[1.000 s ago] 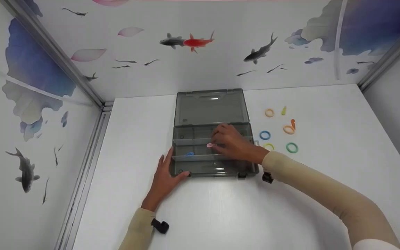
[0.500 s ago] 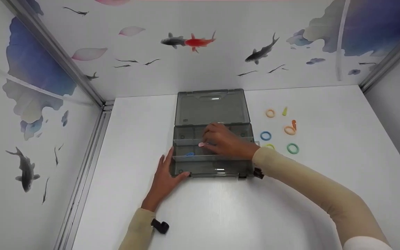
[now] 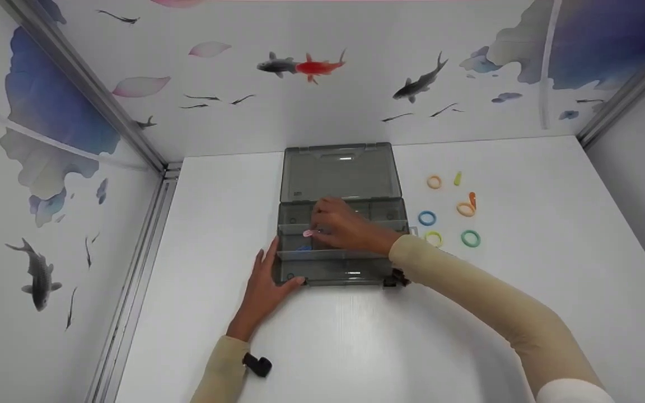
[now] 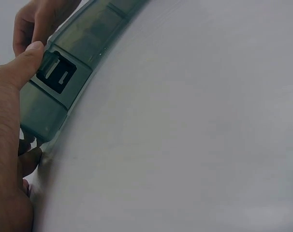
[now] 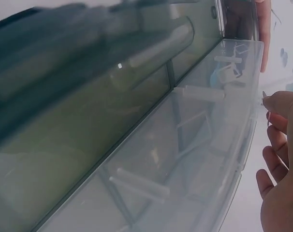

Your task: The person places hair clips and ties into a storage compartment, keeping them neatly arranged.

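pointing lengthwise leftward, pink clip (image 3: 308,233)

White walls (image 3: 328,115) with printed fish (image 3: 320,68)

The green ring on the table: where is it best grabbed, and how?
The green ring is probably best pinched by its right rim, coming from above and the right: it lies flat with an open middle, while the yellow ring lies to its left and an orange ring beyond.
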`<action>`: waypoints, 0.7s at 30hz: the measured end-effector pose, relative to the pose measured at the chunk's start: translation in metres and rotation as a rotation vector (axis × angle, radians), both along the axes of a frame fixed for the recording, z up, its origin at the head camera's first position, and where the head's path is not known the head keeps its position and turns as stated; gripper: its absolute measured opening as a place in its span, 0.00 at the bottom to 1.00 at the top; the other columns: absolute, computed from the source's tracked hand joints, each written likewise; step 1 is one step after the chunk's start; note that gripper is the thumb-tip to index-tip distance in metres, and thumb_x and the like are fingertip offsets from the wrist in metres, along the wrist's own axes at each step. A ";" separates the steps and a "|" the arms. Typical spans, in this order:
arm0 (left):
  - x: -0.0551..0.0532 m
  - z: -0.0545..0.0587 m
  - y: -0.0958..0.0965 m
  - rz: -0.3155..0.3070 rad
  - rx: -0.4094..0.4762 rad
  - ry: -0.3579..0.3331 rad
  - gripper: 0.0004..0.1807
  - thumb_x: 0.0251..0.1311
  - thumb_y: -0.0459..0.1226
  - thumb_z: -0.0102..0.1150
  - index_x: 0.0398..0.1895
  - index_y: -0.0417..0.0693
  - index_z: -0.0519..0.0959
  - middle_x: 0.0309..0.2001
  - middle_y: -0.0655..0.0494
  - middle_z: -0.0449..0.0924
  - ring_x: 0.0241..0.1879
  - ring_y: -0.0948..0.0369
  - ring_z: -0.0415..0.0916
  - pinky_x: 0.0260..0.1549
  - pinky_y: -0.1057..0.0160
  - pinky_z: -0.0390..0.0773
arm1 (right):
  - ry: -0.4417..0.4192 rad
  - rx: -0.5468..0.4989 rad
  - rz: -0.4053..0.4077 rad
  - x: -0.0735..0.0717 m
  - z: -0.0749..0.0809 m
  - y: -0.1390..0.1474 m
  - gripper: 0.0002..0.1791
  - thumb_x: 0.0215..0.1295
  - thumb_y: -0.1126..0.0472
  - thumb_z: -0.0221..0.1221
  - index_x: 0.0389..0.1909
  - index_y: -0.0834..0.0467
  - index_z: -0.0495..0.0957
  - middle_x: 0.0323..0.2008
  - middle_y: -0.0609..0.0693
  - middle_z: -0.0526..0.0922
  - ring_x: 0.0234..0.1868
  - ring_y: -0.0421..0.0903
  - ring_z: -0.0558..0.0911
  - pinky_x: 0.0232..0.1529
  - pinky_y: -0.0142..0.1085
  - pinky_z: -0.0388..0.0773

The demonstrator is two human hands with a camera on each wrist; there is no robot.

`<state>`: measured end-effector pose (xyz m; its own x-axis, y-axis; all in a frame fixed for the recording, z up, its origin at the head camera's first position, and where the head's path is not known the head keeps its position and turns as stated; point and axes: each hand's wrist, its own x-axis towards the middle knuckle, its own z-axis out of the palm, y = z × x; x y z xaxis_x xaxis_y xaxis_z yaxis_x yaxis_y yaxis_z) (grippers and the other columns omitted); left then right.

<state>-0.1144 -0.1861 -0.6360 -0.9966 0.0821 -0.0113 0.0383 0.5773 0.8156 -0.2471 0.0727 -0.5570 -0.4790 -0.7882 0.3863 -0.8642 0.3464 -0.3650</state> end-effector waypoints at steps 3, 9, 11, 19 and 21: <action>0.000 0.000 0.000 -0.004 0.001 0.008 0.62 0.63 0.63 0.77 0.92 0.65 0.50 0.87 0.37 0.53 0.87 0.32 0.43 0.73 0.22 0.60 | -0.001 -0.004 0.006 -0.001 -0.002 -0.004 0.10 0.77 0.57 0.71 0.40 0.61 0.89 0.45 0.57 0.82 0.50 0.55 0.80 0.55 0.53 0.77; 0.001 -0.001 -0.001 -0.013 0.007 0.024 0.62 0.63 0.62 0.77 0.92 0.65 0.50 0.87 0.36 0.53 0.86 0.31 0.44 0.73 0.22 0.60 | 0.031 -0.002 0.001 -0.002 -0.009 -0.011 0.12 0.76 0.56 0.72 0.38 0.61 0.88 0.43 0.56 0.83 0.49 0.56 0.80 0.56 0.53 0.78; 0.001 -0.001 -0.001 -0.014 0.005 0.026 0.62 0.63 0.62 0.77 0.92 0.65 0.50 0.87 0.35 0.53 0.86 0.31 0.44 0.73 0.22 0.60 | 0.031 0.005 0.000 -0.002 -0.010 -0.012 0.11 0.76 0.56 0.72 0.38 0.61 0.88 0.43 0.56 0.83 0.49 0.56 0.80 0.57 0.53 0.78; 0.001 -0.001 -0.001 -0.003 0.012 0.003 0.61 0.63 0.64 0.77 0.92 0.68 0.49 0.88 0.37 0.52 0.87 0.32 0.43 0.73 0.22 0.59 | 0.001 0.024 -0.005 -0.002 -0.009 -0.017 0.11 0.78 0.56 0.70 0.40 0.61 0.89 0.43 0.55 0.84 0.49 0.55 0.80 0.57 0.53 0.78; 0.001 0.000 -0.001 -0.002 0.011 -0.001 0.61 0.63 0.64 0.77 0.92 0.67 0.49 0.88 0.38 0.52 0.87 0.33 0.42 0.74 0.22 0.59 | -0.016 0.016 -0.004 -0.003 -0.009 -0.017 0.10 0.78 0.56 0.70 0.40 0.60 0.90 0.44 0.55 0.83 0.50 0.54 0.80 0.57 0.53 0.78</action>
